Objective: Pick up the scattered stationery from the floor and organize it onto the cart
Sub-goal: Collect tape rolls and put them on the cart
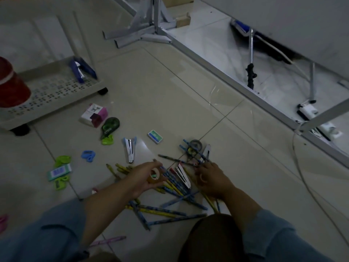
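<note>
A small tape roll point(155, 176) is held in the left hand point(145, 178), the fingers curled round its rim and the palm turned partly up. This is probably so that the roll is kept off the floor point(170, 91) while the other hand works. The right hand point(213, 183) is lowered onto the heap of pencils point(170, 181), palm down and fingers spread toward the crossed ones at the far edge. Whether anything is actually gripped there cannot be told, since the fingertips are lost among the pencils in the dim light. The spread is judged to be a raking posture, meant to draw many pencils together rather than lift them one at a time. The pencils lie criss-crossed between and below the two hands, so they will probably have to be aligned before a bundle can be lifted. The cart point(56, 108) stands well apart at the upper left. A blue stapler point(81, 70) is lying on its perforated tray and a red tub point(11, 87) is at its near end. Most of the stationery is on the floor between cart and hands: a pink box point(94, 114), a correction tape point(110, 126), a pale stapler point(130, 149), an eraser point(155, 137) and a sharpener point(88, 155). Little of the task is judged done.
</note>
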The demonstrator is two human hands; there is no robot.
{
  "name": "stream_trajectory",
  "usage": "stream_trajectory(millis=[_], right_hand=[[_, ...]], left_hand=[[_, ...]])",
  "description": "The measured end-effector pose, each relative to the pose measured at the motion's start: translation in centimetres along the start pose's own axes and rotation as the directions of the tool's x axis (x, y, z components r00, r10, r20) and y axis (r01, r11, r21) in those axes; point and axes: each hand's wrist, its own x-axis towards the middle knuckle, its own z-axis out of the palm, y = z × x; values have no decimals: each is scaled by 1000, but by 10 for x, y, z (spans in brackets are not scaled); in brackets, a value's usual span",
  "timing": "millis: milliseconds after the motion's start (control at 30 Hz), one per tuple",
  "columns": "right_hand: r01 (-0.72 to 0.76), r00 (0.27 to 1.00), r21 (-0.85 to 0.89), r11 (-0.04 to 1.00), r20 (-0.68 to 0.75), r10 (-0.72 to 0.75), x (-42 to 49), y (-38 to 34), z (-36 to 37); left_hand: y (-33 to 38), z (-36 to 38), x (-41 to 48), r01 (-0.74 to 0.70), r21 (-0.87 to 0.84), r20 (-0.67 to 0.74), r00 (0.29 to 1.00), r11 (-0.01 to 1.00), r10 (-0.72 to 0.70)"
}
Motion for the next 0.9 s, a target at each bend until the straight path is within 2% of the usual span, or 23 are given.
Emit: stream_trajectory(millis=[200,333,467,567,667,767,900], right_hand=[[-24,999,-80,996,-29,22,-5,-7,7],[-84,996,63,994,11,83,-2,-11,0],[-105,975,348,931,-149,166,3,-33,-5],[-44,951,481,875,-248,184,16,-62,-8],[60,950,567,821,-285,127,33,-102,-12],[175,939,625,761,-337,61,48,-153,-21],[284,920,690,666,-391,13,71,-217,-47]], left_hand=[[-10,-6,2,40,37,-26,999,998,-39],[-13,-16,-2,17,59,-32,999,998,-15],[-4,-31,-8,-49,-4,-59,997,999,49],[2,-52,-13,-169,124,-65,982,978,178],[11,-74,-27,-259,312,-107,946,914,305],[24,-99,-48,-309,326,-160,913,893,375],[60,-130,-80,-386,479,-260,795,788,548]])
